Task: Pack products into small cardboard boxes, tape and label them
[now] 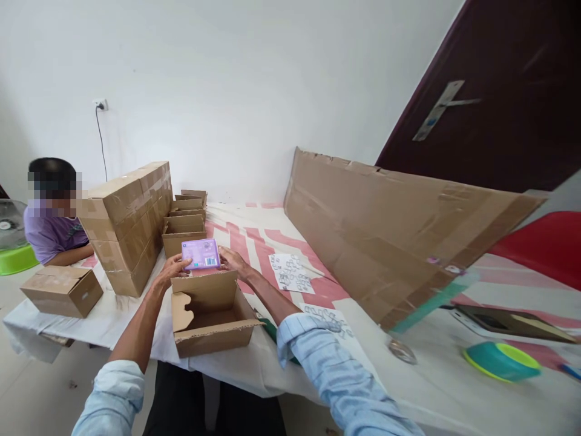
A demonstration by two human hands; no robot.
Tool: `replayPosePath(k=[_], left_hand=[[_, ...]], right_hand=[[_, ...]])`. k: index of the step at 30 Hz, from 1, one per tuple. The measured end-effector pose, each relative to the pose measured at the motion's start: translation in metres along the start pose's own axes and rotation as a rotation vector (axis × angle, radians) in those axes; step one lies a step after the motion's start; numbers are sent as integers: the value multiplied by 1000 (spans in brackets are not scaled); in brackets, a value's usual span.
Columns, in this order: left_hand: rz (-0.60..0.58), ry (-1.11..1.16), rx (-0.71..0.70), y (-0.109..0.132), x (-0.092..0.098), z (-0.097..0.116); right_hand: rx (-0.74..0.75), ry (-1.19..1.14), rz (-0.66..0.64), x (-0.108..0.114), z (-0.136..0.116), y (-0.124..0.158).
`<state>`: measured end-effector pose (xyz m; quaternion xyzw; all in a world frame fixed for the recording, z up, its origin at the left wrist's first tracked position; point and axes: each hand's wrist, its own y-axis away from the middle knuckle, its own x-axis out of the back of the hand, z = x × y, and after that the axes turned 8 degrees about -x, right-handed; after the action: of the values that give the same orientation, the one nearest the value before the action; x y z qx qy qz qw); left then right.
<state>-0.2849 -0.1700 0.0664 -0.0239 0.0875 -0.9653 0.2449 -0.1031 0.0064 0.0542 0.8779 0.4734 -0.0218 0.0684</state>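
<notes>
Between my two hands is a flat purple packet [200, 252] with a barcode on the side that faces me. My left hand [172, 268] grips its left edge, thumb on top. At the right edge, my right hand [233, 260] holds it with the fingers partly hidden behind. Just below the packet and nearer to me stands an open cardboard box [213, 344], its flaps spread; the visible part of its inside shows bare cardboard.
Several open boxes [184, 227] line up behind. Stacked cartons [129, 224] and a closed carton [63, 290] stand left, near a person in a purple shirt [54, 233]. Printed sheets [291, 272] lie right, before a tall cardboard panel [385, 224]. A tape roll [502, 361] sits far right.
</notes>
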Motion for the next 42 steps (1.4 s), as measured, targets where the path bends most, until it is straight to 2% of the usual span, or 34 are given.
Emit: replayPosePath(k=[5,10,13,20,22,25,27,29,32,35,38,42], left_hand=[[38,2,-174,-15,-6,49],[2,41,-375,-12,-17,98],[-29,50,-449,-6,-22,110],[-113,9,-513,4,-26,130],[-151,-31,-523,6,-26,141],[-145,-99,-508,4,-20,148],[-114,-140,-481,0,-10,140],[-70,-162,-436,-4,6,121],[32,-183,-315,-9,32,77],[96,-212,-210,-12,52,29],[154,-222,-137,-20,60,-11],[199,-187,-89,-41,58,-50]], right_hand=[[222,-25,47,-5,-45,7],[515,-31,65,-14,-91,28],[580,-22,79,-17,-105,41],[670,69,184,-21,-120,65],[705,110,178,-21,-122,71],[734,239,177,-17,-115,79],[707,349,190,-10,-99,84],[580,430,185,0,-77,88],[279,477,129,13,-38,97],[131,448,77,17,-11,105],[98,420,72,13,-3,113],[22,444,92,13,-9,122]])
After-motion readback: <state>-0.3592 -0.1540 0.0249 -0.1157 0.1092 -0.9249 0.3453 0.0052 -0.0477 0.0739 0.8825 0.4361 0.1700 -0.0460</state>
